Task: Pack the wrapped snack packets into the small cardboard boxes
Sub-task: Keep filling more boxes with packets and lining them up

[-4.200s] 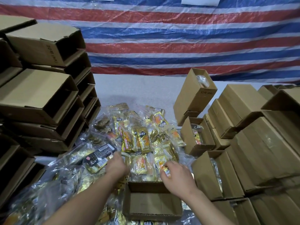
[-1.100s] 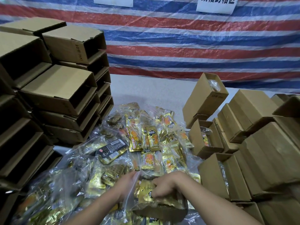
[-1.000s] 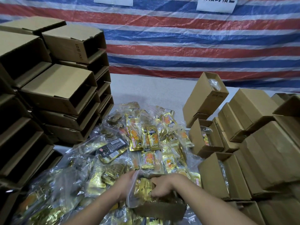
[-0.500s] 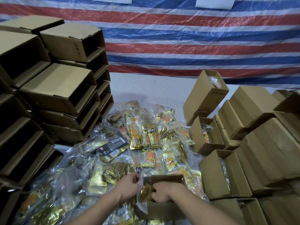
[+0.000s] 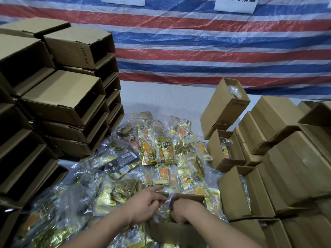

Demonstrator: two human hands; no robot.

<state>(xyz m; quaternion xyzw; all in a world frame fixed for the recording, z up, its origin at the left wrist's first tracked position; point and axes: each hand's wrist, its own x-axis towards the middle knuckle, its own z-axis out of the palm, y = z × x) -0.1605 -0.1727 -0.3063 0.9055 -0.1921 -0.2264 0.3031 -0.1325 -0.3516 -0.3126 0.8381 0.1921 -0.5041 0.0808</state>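
Packets (image 5: 166, 154) lie heaped beyond both hands' fingers (image 5: 161, 201), which curl on a bag (image 5: 163, 211) half inside the box (image 5: 179, 228); filled boxes (image 5: 238, 190) stand right, many unfilled.

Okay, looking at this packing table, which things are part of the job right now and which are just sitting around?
In the job:
- open box nearest the person
- clear bag of packets going into it
- left hand and right hand, both on the bag
- packet pile
- empty boxes, stacked left
- filled boxes, right

Just there:
- striped tarp
- white signs

Both hands close together, left hand (image 5: 146, 205) and right hand (image 5: 185, 210) fingers curled.
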